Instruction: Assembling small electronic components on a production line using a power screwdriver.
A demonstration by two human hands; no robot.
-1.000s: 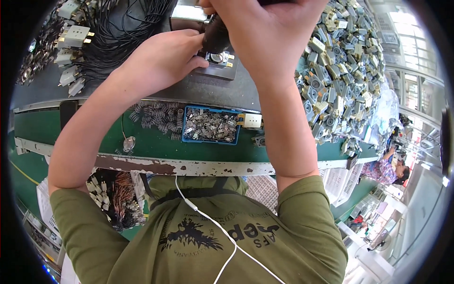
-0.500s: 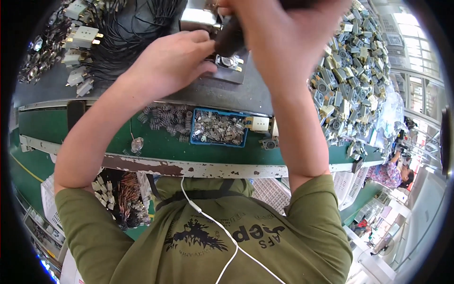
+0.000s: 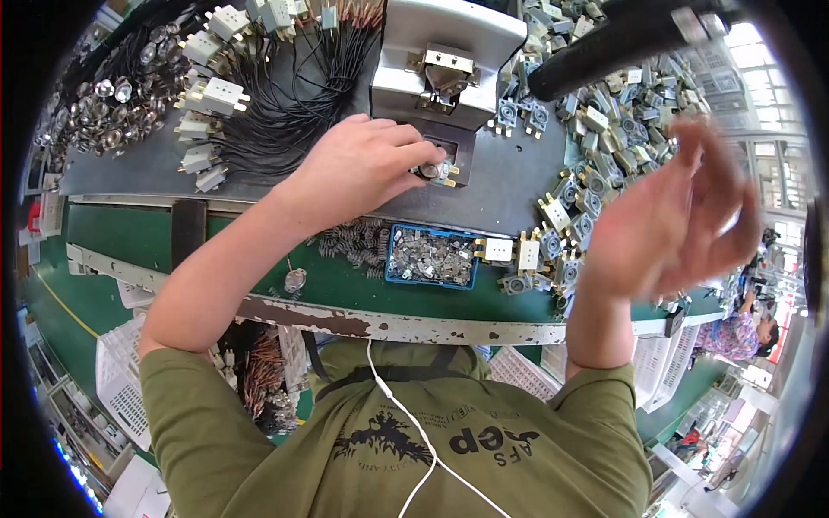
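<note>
My left hand (image 3: 358,168) reaches to the base of a metal press (image 3: 449,65), its thumb and fingers closed on a small plug housing (image 3: 434,172) with brass pins. The housing sits at the block under the press head, partly covered by my fingers. My right hand (image 3: 673,220) is raised over the right side, blurred by motion. Its fingers look apart and nothing shows in them. Farther off, above a heap of grey and white plug housings (image 3: 626,129), is a thick black handle (image 3: 609,53), which neither hand touches.
Black cords with white plugs (image 3: 223,97) lie left of the press, beside shiny round metal parts (image 3: 112,121). Near the front edge, a blue tray (image 3: 389,274) of small metal pieces stands between springs (image 3: 354,244) and several loose housings. A person (image 3: 734,332) is at the far right.
My right hand has moved from near the press to the right, leaving the black handle uncovered. The left hand remains at the plug housing. The whole view has shifted, showing more of the press.
</note>
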